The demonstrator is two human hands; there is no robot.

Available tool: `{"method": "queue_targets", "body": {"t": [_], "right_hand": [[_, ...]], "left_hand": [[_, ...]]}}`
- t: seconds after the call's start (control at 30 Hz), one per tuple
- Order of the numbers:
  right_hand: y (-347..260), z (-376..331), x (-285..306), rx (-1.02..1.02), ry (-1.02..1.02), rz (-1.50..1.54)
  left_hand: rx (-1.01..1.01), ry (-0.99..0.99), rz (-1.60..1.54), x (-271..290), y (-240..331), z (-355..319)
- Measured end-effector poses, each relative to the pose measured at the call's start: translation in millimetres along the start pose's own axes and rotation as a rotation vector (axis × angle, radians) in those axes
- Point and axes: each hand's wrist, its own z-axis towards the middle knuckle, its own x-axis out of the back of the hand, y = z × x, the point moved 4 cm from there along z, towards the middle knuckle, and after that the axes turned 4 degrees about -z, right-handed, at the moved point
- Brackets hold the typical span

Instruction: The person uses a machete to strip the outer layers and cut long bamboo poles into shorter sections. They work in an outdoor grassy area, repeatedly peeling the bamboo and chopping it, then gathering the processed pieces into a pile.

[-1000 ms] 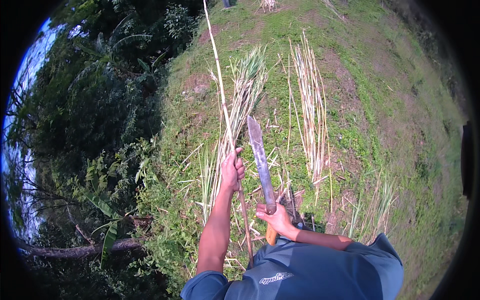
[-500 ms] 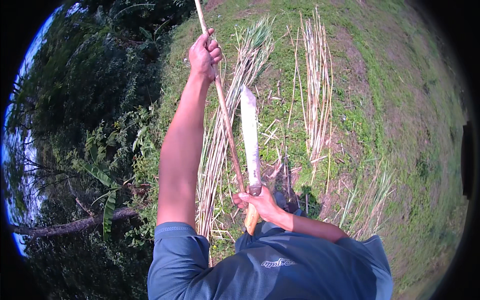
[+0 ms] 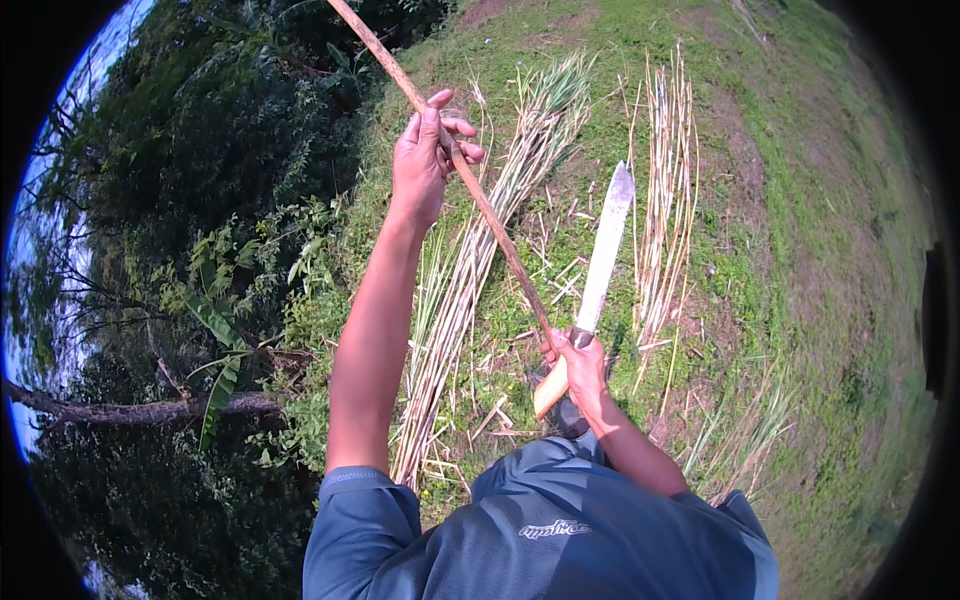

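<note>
My left hand (image 3: pixel 422 170) is stretched far out in front, with a long brown cane (image 3: pixel 505 240) lying between its thumb and fingers. The grip looks loose, as some fingers stand away from the cane. It slants from the upper left down to my right hand (image 3: pixel 586 370), which is wrapped round the wooden handle of a machete (image 3: pixel 607 250). The blade points up and away, slightly to the right. The cane's near end meets my right hand by the thumb and fingers; whether they also pinch it, I cannot tell.
A bundle of canes with green leafy tops (image 3: pixel 480 245) lies on the grass beyond my left arm. Right of the machete lies a row of bare canes (image 3: pixel 665 200). Short cut pieces (image 3: pixel 568 280) are scattered between. Dense bushes and a fallen trunk (image 3: pixel 150 410) border the left.
The machete and my right hand have moved right and forward, the blade tilting right. The cane now slants more to the left at its far end, and my left fingers have loosened.
</note>
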Motion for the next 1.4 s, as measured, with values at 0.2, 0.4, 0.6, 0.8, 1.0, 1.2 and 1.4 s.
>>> {"method": "queue_targets", "body": {"t": [0.2,0.4,0.6,0.8,1.0,1.2,1.4], "right_hand": [[8.4,-5.4,4.1,-0.010,-0.055,-0.020],[50.7,-8.2,52.5,-0.128,0.108,0.166],[70.0,8.4,149.5,-0.071,0.522,0.032],[83.9,49.3,215.2,-0.053,0.795,0.076],[107.3,95.6,272.2,0.150,1.086,-0.202],[30.5,156.5,273.8,-0.289,1.292,-0.717],[41.7,288.3,404.5,-0.421,1.162,-0.800]], "left_hand": [[0.185,0.130,0.313,11.7,-17.8,-28.2],[0.433,0.100,0.307,13.9,-87.9,-88.2],[1.016,0.321,0.259,111.5,-208.2,-279.5],[1.467,0.947,0.195,194.6,-232.7,-599.8],[1.687,1.002,0.231,159.0,-188.6,-694.5],[1.548,1.040,0.287,101.0,-159.2,-693.8],[1.401,0.927,0.298,100.0,-117.5,-645.2]]}}
